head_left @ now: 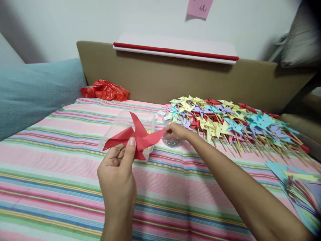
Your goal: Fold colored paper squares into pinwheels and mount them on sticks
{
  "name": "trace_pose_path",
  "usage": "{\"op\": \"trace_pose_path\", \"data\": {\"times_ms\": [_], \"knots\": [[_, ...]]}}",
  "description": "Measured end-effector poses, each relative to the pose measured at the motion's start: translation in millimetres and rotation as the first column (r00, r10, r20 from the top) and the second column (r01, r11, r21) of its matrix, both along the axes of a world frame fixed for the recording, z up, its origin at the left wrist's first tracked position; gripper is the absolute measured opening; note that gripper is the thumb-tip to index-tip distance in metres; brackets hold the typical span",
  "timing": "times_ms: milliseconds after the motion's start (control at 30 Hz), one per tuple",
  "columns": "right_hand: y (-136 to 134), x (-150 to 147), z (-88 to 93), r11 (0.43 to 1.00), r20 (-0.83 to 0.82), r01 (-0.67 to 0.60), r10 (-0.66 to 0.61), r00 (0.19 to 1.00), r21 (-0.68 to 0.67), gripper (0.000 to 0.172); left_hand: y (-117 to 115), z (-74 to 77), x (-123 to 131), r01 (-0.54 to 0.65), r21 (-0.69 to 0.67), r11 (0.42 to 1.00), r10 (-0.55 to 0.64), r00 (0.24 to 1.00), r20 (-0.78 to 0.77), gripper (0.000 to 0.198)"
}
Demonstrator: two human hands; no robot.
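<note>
My left hand (119, 160) pinches a red paper pinwheel (140, 135) at its middle, thumb on top where the blades meet. My right hand (175, 132) is over a small clear round tub (172, 143) of shiny metal bits, too small to name. Its fingers are bent together at the tub; whatever they grip is hidden. Behind the pinwheel sits a clear plastic box (117, 120) with thin yellowish sticks inside. Two small white boxes (167, 118) lie just behind the tub.
Many coloured pinwheels on sticks (220, 127) are heaped at the right. Loose coloured paper (301, 190) lies at the front right. A red plastic bag (107, 91) rests by the brown headboard (150, 80). Striped cloth (62, 160) covers the bed; a blue cushion (40, 93) is left.
</note>
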State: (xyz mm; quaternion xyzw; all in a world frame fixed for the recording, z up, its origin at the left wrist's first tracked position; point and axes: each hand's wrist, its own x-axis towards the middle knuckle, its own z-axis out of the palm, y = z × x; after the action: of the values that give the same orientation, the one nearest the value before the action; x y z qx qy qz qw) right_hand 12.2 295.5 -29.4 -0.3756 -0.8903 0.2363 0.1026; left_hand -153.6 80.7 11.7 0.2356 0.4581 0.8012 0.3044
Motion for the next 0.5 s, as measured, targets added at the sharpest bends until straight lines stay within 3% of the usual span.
{"op": "trace_pose_path", "data": {"times_ms": [267, 500], "knots": [[-0.1, -2.1, -5.0, 0.999, -0.013, -0.007, 0.008, 1.000, 0.036, 0.024, 0.0, -0.2, 0.2, 0.011, -0.020, 1.000, -0.011, 1.000, -0.008, 0.025], [-7.3, 30.2, 12.8, 0.993, -0.022, 0.102, -0.101, 0.995, 0.065, 0.015, 0.1, 2.0, 6.5, 0.056, -0.013, 0.998, -0.056, 0.998, 0.002, 0.027]]}}
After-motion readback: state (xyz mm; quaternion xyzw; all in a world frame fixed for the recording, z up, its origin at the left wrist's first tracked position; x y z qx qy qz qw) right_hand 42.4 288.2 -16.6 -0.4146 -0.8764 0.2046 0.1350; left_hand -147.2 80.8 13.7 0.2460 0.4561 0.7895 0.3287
